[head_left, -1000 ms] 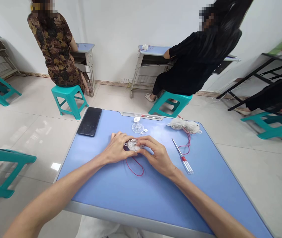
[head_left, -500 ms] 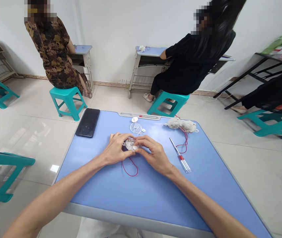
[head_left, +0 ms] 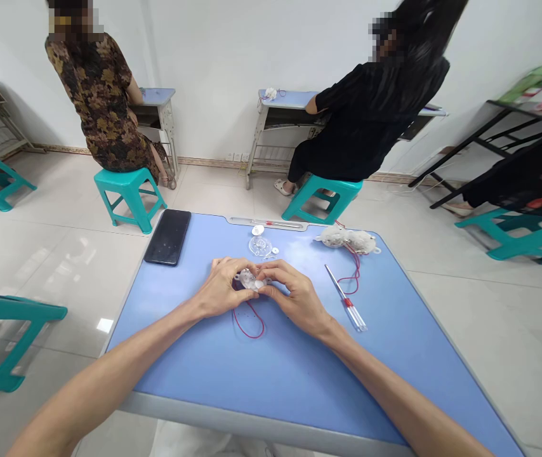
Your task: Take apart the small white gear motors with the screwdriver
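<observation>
My left hand (head_left: 223, 289) and my right hand (head_left: 296, 293) meet over the middle of the blue desk, and both hold a small clear and metallic part (head_left: 251, 279) between their fingertips. The fingers hide much of it. A thin red wire (head_left: 248, 327) runs from under my hands and loops onto the desktop. Above my hands lie a clear plastic disc (head_left: 260, 245) and a small white round piece (head_left: 257, 230). To the right of my right hand lies a small screwdriver with a red band (head_left: 346, 300).
A white fluffy bundle (head_left: 346, 238) with red wire sits at the desk's far right. A black phone (head_left: 167, 237) lies near the far left corner. Two seated people work at desks by the wall, beyond teal stools (head_left: 131, 197).
My hands have drawn slightly closer around the small part. The red wire loop lies a little further left, and the whole view has shifted slightly.
</observation>
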`<state>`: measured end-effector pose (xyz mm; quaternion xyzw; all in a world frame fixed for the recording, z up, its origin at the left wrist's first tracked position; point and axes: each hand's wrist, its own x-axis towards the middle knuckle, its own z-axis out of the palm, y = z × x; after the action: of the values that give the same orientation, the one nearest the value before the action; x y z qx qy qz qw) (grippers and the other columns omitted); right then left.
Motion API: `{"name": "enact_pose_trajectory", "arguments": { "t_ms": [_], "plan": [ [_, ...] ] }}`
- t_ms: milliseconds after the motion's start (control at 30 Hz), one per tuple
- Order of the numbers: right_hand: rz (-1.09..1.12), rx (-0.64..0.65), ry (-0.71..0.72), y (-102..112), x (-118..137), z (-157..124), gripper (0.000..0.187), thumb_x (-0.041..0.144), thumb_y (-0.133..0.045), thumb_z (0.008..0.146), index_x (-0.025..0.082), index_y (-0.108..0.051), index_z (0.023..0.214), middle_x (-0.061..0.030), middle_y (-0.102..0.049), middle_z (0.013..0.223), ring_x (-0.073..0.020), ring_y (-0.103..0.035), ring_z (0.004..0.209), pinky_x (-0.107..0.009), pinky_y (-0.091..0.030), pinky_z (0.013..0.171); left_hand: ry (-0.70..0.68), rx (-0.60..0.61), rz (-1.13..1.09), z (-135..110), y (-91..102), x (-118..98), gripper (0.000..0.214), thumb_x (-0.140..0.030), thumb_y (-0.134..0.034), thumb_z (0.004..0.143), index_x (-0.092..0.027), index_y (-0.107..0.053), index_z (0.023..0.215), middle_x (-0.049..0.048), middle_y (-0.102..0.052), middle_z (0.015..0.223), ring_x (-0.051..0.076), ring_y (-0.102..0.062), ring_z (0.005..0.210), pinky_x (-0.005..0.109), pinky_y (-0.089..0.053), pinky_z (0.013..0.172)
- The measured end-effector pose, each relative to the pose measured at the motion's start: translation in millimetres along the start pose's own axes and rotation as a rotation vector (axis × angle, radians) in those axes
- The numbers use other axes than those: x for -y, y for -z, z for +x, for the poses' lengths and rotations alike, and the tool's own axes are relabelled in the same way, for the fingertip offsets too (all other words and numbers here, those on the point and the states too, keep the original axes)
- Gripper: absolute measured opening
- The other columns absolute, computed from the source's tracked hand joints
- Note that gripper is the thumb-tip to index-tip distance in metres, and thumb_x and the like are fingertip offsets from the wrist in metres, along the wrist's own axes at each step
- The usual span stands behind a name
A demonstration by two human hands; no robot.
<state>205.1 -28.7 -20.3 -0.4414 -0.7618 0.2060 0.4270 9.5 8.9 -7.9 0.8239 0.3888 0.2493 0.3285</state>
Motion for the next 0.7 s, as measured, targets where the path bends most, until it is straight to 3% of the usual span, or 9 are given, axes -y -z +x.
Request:
{"name": "enact_pose_trajectory", "arguments": {
  "t_ms": [200,700],
  "plan": [
    [-0.004,-0.041,0.023,0,-1,1,0.007,0.025,-0.061,0.092,0.024,-0.066,0.096,-0.0077,-0.067,0.104,-0.0226,-0.067,0.105,-0.039,-0.057,0.090,0.021,-0.012,-0.038,0,0.6,-2,0.022,-0.028,-0.073,0.080,-0.025,-0.063,0.099,-0.0035,-0.069,0.096,0.019,-0.061,0.095,0.036,-0.036,0.095],
    [0.083,-0.047,-0.078,12,-6,3,0.012,0.033,-0.064,0.091,0.023,-0.070,0.095,-0.0063,-0.068,0.102,-0.0196,-0.069,0.091,-0.037,-0.060,0.082,0.018,-0.026,-0.077,0,0.5,-1,0.028,-0.027,-0.078,0.076,-0.025,-0.063,0.099,-0.0039,-0.069,0.095,0.018,-0.060,0.093,0.036,-0.036,0.095]
  ]
}}
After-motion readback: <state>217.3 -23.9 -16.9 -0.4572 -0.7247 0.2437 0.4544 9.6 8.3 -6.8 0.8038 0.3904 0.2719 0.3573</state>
